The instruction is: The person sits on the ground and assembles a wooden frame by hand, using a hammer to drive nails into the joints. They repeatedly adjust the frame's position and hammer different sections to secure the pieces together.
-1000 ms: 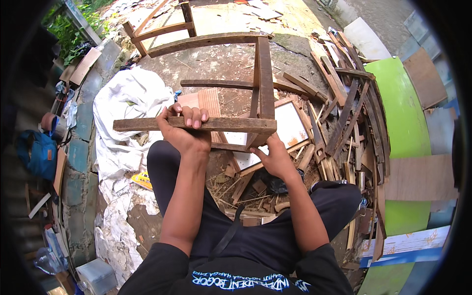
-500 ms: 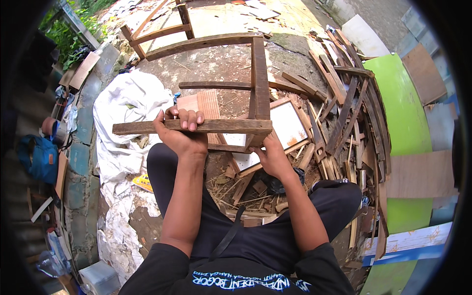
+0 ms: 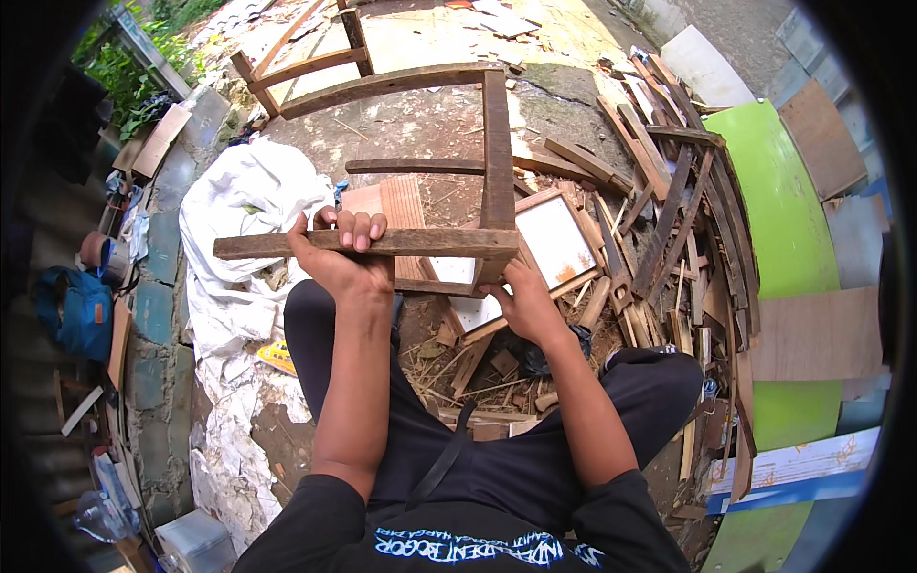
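Note:
Over my lap I hold up a brown wooden frame (image 3: 496,153) of joined rails, some sort of stool or chair frame. My left hand (image 3: 342,250) is closed round its near rail, fingers curled over the top edge. At the near right corner, my right hand (image 3: 523,301) grips the wood from below, its thumb against the corner and its other fingers partly hidden. One short rail runs inward from the right-hand piece, and its left end is free. Behind the frame lie a striped brown board (image 3: 405,215) and a framed white panel (image 3: 557,239).
A heap of scrap wood (image 3: 683,220) rises on the right, next to a green board (image 3: 778,191). White cloth (image 3: 244,201) lies on the left, by a low block wall (image 3: 153,315). Another wooden frame (image 3: 306,65) stands beyond, and a blue bag (image 3: 81,310) sits far left.
The wooden frame has shifted slightly left and tilted a little, with both hands keeping their hold. My left hand has moved left with it.

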`<state>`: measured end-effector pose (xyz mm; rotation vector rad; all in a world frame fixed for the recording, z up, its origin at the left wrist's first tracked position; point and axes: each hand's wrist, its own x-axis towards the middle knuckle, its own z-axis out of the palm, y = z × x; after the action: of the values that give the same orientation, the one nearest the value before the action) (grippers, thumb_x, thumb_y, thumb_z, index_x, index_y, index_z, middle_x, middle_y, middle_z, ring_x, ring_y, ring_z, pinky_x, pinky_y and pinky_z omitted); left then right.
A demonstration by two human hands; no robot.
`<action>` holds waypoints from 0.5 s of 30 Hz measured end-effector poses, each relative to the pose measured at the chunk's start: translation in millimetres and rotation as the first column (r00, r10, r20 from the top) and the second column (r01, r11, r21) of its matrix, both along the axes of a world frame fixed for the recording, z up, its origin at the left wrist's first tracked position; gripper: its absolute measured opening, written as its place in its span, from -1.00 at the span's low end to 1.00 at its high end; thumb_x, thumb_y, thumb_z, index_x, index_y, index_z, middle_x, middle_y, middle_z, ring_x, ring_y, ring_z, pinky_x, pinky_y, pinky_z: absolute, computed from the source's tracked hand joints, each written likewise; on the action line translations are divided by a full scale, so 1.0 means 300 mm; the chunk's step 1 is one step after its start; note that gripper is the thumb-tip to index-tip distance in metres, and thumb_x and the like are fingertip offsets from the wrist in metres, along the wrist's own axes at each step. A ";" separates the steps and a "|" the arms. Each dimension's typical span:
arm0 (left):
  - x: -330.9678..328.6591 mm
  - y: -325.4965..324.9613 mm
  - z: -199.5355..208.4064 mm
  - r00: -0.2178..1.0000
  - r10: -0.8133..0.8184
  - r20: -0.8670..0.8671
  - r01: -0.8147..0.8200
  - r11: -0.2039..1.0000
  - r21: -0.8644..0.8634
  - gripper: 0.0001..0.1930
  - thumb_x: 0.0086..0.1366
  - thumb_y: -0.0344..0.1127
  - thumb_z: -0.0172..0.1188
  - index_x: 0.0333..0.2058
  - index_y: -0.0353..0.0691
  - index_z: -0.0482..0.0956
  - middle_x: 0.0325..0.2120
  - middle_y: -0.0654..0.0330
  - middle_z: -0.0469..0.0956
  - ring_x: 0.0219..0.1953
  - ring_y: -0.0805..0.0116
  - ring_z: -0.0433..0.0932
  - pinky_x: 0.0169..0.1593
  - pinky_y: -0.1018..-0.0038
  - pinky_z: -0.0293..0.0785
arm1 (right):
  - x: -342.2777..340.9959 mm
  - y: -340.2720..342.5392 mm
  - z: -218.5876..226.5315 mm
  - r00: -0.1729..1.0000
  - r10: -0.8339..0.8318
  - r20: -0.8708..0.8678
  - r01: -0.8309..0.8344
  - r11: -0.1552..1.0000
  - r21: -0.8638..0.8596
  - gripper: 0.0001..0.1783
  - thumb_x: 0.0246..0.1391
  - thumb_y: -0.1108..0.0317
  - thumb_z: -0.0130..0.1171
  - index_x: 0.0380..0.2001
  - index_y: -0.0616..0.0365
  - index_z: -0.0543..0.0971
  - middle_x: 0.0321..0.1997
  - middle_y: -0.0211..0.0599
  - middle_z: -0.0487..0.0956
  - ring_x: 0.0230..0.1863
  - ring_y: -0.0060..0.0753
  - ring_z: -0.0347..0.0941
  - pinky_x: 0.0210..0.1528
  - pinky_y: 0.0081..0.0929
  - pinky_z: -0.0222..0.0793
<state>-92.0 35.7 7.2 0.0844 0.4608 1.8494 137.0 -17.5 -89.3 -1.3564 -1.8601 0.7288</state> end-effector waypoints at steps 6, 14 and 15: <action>-0.007 0.005 0.005 1.000 0.004 0.005 -0.004 1.000 0.008 -0.63 0.36 0.05 -0.01 -0.49 -0.09 0.34 -0.76 0.36 0.12 -0.73 0.47 0.11 -0.50 0.46 0.21 | 0.004 0.002 0.001 1.000 0.010 0.020 -0.009 0.999 -0.034 -0.77 0.12 0.50 0.29 -0.17 0.35 0.54 -0.18 0.06 0.56 -0.10 0.21 0.50 -0.05 -0.06 0.42; -0.012 0.005 -0.003 1.000 -0.002 -0.013 0.002 1.000 0.011 -0.63 0.34 0.06 0.01 -0.49 -0.09 0.35 -0.76 0.37 0.13 -0.73 0.47 0.12 -0.51 0.46 0.22 | 0.008 0.005 0.008 0.998 0.040 0.047 -0.032 0.987 -0.159 -0.59 0.13 0.56 0.23 0.07 0.32 0.51 -0.03 0.11 0.56 0.01 0.24 0.50 0.05 -0.05 0.44; -0.012 0.004 0.000 1.000 -0.003 -0.012 0.003 1.000 0.004 -0.63 0.34 0.06 0.01 -0.49 -0.09 0.35 -0.76 0.37 0.12 -0.73 0.47 0.12 -0.51 0.45 0.22 | 0.007 0.005 0.011 0.999 0.040 0.034 -0.035 0.987 -0.159 -0.59 0.13 0.56 0.23 0.07 0.31 0.51 -0.03 0.11 0.57 0.01 0.24 0.51 0.05 -0.05 0.44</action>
<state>-95.7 37.0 7.1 0.0990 0.4644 1.8475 139.1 -16.1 -85.9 -1.4458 -1.8942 0.8928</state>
